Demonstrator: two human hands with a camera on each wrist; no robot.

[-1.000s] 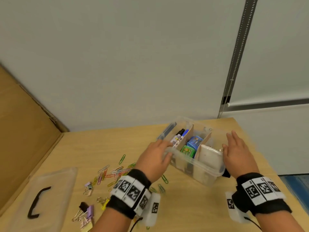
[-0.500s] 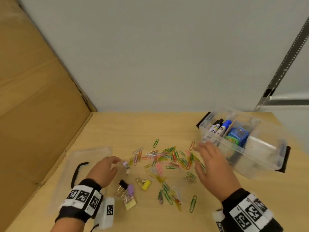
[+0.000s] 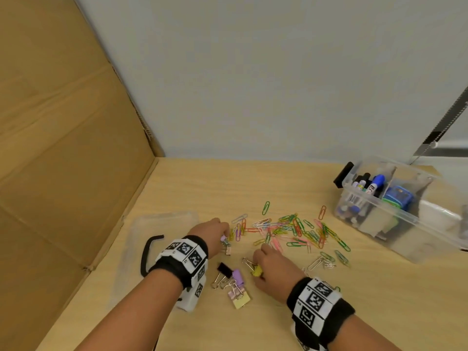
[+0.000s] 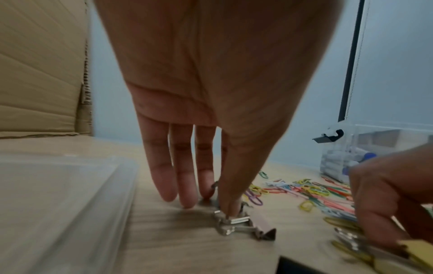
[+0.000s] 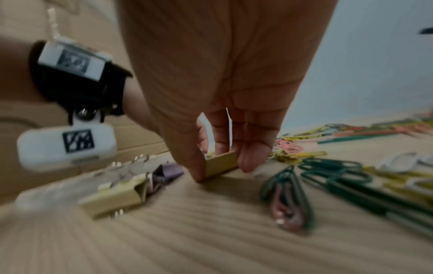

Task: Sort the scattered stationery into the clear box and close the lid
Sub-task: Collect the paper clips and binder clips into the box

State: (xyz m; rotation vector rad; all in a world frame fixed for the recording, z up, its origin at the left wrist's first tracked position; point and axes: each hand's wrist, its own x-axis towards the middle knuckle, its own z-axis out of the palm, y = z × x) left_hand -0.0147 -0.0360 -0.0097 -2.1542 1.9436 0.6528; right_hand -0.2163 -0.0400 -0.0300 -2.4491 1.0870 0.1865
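- now gathering binder clips, both hands down on the wooden table (image 3: 202, 188) at once; sorting far from done, with the coloured paper clips (image 3: 293, 231) scattered across the middle and the lid off.
- right hand (image 3: 272, 271) pinching the yellow binder clip (image 5: 220, 164) between thumb and fingertips, clip resting on the table surface (not lifted yet, by the look of it).
- left hand (image 3: 211, 235) reaching down, thumb tip pressing on the wire handles of a pinkish binder clip (image 4: 255, 225); other fingers straight and touching the table just beside it. looks like a pinch forming, but cannot tell whether anything is truly gripped.
- more binder clips (image 3: 233, 282) in a loose heap between the two wrists, touching one another.
- clear box (image 3: 405, 211) well apart to the right, open, already holding markers and a blue item in its compartments.
- clear lid (image 3: 141, 239) lying flat by the left wrist, black handle up.
- next, probably: closing each pinch firmly, lifting, carrying across over the paper clips to a free compartment.
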